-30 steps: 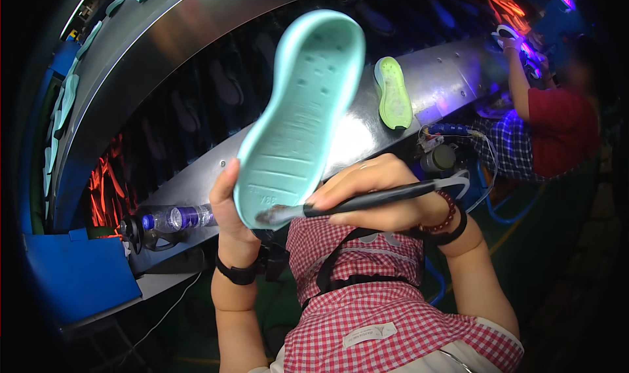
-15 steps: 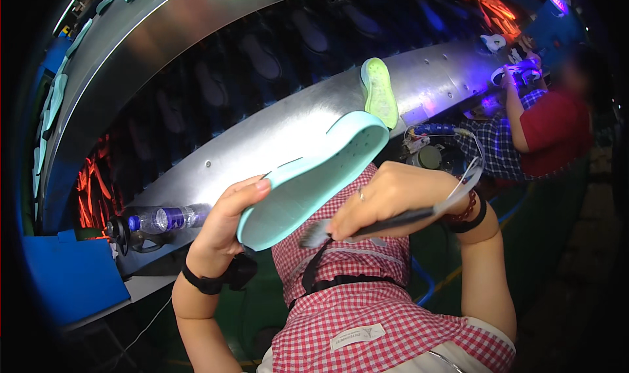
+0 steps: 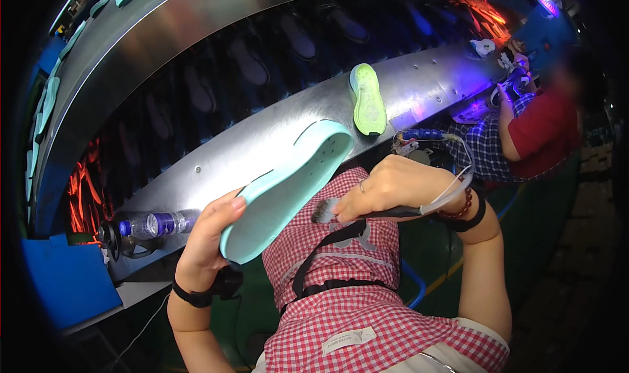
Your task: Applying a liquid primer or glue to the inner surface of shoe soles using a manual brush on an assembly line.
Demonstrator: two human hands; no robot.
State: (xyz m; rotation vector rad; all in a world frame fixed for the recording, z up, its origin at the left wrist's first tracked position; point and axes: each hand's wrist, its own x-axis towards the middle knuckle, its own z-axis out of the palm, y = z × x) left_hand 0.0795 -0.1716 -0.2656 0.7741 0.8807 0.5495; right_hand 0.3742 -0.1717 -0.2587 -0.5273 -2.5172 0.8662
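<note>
A mint-green shoe sole (image 3: 278, 199) is gripped at its lower end by my left hand (image 3: 208, 242), thumb over the rim, its hollow inner side turned toward the right. My right hand (image 3: 400, 188) is closed around a brush (image 3: 324, 211) with a dark handle and grey bristles. A clear tube (image 3: 452, 193) runs from the handle back over the wrist. The bristles point left, a little apart from the sole's edge. Beyond the held sole, a yellow-green shoe sole (image 3: 369, 101) lies on the metal ledge (image 3: 262, 127).
Behind the ledge, dark machinery carries several soles (image 3: 298, 37), with red-glowing strips at both ends. Bottles (image 3: 157, 224) lie at the left beside a blue box (image 3: 69, 274). A co-worker in a red top (image 3: 547, 127) sits at the right. More mint soles (image 3: 49, 104) line the far left.
The held mint sole has moved left and slightly down. The brush has shifted up a little, its bristles now more level. The co-worker's hands have changed position.
</note>
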